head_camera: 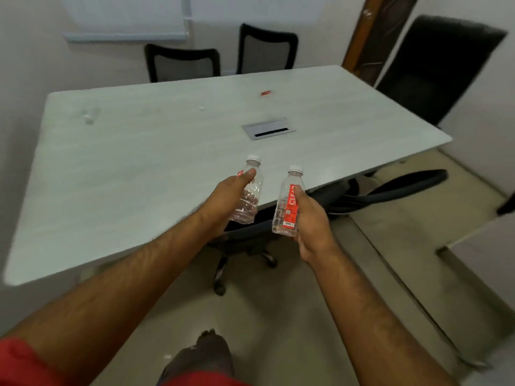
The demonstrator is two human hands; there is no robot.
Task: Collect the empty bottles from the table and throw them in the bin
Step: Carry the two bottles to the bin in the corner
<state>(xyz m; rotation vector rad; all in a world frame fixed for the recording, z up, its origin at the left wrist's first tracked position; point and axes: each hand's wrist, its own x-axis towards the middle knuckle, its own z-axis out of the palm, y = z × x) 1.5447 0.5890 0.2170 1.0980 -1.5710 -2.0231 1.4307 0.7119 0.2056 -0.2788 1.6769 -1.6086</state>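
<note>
Head view: left hand [227,196] and right hand [309,218] each grip a clear, red-labelled, white-capped bottle [288,203].

Both clear bottles, the left bottle [249,194] and the right bottle [287,205], carry red labels and white caps. The table [125,168] is pale grey-green; the far chairs [182,62] are black.

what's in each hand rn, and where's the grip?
Left hand holds a clear bottle around its body, thumb near the shoulder. Right hand holds a second bottle by its labelled body. Both caps are on.
</note>
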